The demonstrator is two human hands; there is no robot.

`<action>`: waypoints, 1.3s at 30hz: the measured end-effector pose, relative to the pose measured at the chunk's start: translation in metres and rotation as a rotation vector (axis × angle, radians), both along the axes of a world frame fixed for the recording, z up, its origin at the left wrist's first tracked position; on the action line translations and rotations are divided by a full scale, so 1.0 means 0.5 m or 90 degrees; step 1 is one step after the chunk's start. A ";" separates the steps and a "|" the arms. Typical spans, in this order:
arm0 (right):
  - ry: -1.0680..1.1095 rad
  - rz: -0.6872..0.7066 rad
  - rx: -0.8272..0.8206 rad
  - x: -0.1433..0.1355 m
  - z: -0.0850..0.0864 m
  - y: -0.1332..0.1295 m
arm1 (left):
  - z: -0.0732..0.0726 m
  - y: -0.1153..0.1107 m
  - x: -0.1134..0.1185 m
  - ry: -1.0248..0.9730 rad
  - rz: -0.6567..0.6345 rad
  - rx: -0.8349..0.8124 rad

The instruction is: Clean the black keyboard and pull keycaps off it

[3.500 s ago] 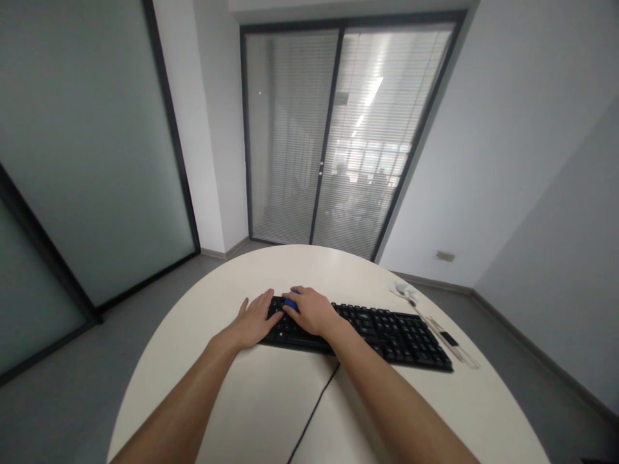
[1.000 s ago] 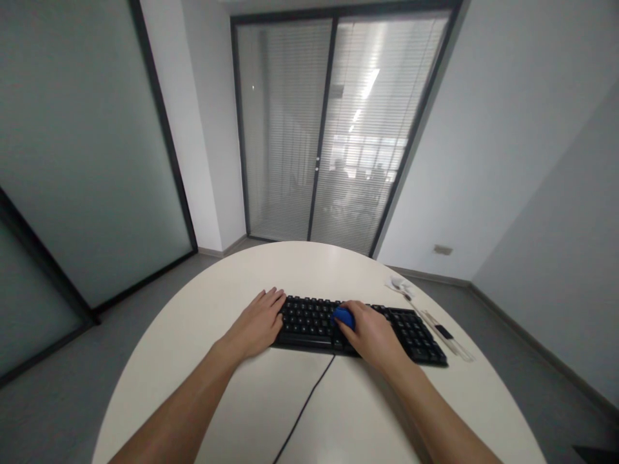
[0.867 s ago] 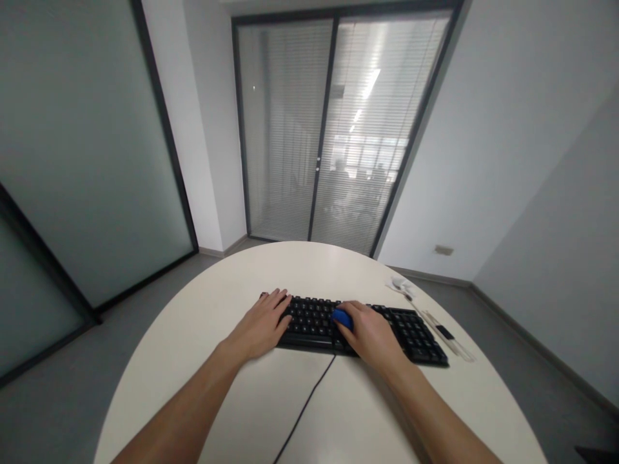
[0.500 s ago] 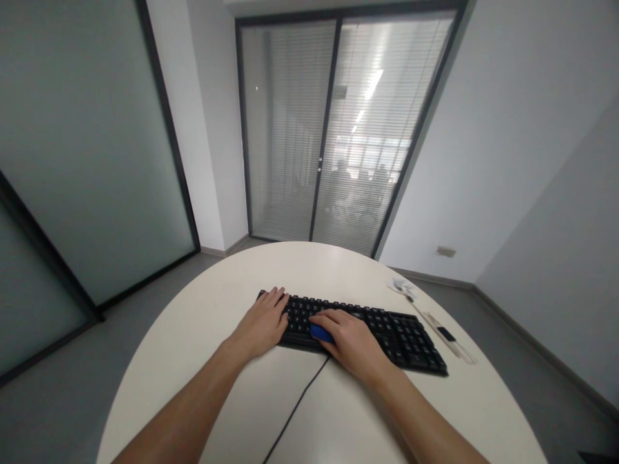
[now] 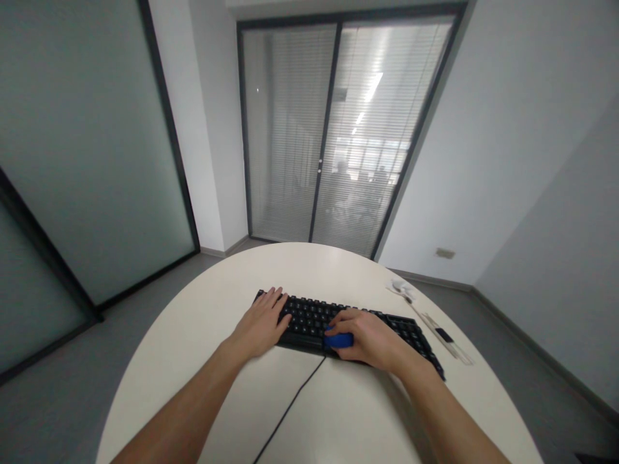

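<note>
A black keyboard (image 5: 305, 320) lies on a round cream table (image 5: 203, 309). My left hand (image 5: 261, 324) rests on the keyboard's left end, its fingers spread over the keys and nothing held. A blue object (image 5: 340, 339) is gripped in my right hand (image 5: 363, 336), over the middle of the keyboard; my fingers partly cover it, and I cannot make out its exact kind. My right hand and wrist hide part of the keys on the right. From the keyboard's front edge a black cable (image 5: 294, 397) runs toward me.
On the table's right side lie a thin pale stick-like item (image 5: 435, 327), a small black piece (image 5: 443, 334) and a small whitish item (image 5: 399, 285). Beyond the table stand a glass door with blinds (image 5: 290, 142) and a frosted glass panel (image 5: 97, 148).
My right hand has moved to the right along the keyboard with the blue object, which now shows more. My left hand has stayed at the left end, its thumb slightly further out.
</note>
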State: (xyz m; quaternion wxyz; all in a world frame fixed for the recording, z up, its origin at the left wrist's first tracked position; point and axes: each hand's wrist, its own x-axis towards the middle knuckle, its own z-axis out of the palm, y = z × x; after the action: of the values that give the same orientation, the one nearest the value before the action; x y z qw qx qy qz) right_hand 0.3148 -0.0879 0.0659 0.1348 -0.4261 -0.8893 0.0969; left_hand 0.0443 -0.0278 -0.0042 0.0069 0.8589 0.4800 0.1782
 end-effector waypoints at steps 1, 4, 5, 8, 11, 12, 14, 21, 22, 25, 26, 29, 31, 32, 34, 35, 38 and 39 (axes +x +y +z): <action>0.001 -0.003 -0.001 0.005 0.000 0.000 | 0.001 -0.001 0.000 -0.002 0.000 -0.001; 0.021 -0.063 0.044 0.009 -0.007 0.002 | 0.003 -0.003 -0.001 -0.002 -0.004 -0.003; 0.034 -0.102 0.073 0.007 -0.012 0.005 | 0.004 -0.003 -0.002 -0.002 -0.006 -0.002; 0.035 -0.230 0.157 -0.004 -0.031 0.014 | 0.005 -0.004 -0.005 -0.003 -0.009 0.000; -0.022 -0.315 0.169 -0.019 -0.046 0.020 | 0.007 -0.004 -0.009 -0.004 -0.008 -0.006; -0.034 -0.327 0.157 -0.024 -0.049 0.021 | 0.008 -0.004 -0.010 -0.004 -0.008 -0.008; -0.040 -0.329 0.129 -0.034 -0.053 0.023 | 0.009 -0.004 -0.012 -0.006 -0.013 -0.012; -0.037 -0.284 0.143 -0.057 -0.072 0.050 | 0.008 -0.003 -0.015 0.008 -0.006 -0.018; -0.047 -0.279 0.149 -0.059 -0.076 0.055 | 0.007 -0.003 -0.015 0.009 -0.003 -0.019; -0.079 -0.271 0.156 -0.064 -0.077 0.066 | 0.005 -0.003 -0.012 0.004 -0.001 -0.021; -0.086 -0.264 0.154 -0.068 -0.074 0.069 | 0.005 -0.003 -0.011 -0.001 -0.001 -0.021; -0.083 -0.216 0.141 -0.090 -0.059 0.078 | 0.006 -0.006 -0.006 -0.015 -0.004 -0.016; -0.061 -0.165 0.135 -0.116 -0.047 0.085 | 0.006 -0.007 -0.003 -0.018 -0.008 -0.015; -0.045 -0.140 0.134 -0.131 -0.042 0.088 | 0.006 -0.007 -0.002 -0.018 -0.009 -0.015; 0.002 -0.109 0.156 -0.159 -0.036 0.096 | 0.005 -0.006 0.000 -0.015 -0.007 -0.016; 0.008 -0.099 0.178 -0.170 -0.034 0.099 | 0.004 -0.006 0.002 -0.013 -0.005 -0.015; -0.033 -0.121 0.185 -0.181 -0.033 0.102 | 0.002 -0.003 0.005 -0.007 -0.006 -0.015; -0.053 -0.131 0.168 -0.178 -0.034 0.101 | 0.002 -0.003 0.006 -0.008 -0.006 -0.015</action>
State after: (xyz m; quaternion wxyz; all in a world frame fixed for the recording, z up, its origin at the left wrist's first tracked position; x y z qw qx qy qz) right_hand 0.2258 -0.0372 0.0491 0.1614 -0.4971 -0.8509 -0.0526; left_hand 0.0475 -0.0293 -0.0034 0.0206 0.8601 0.4777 0.1779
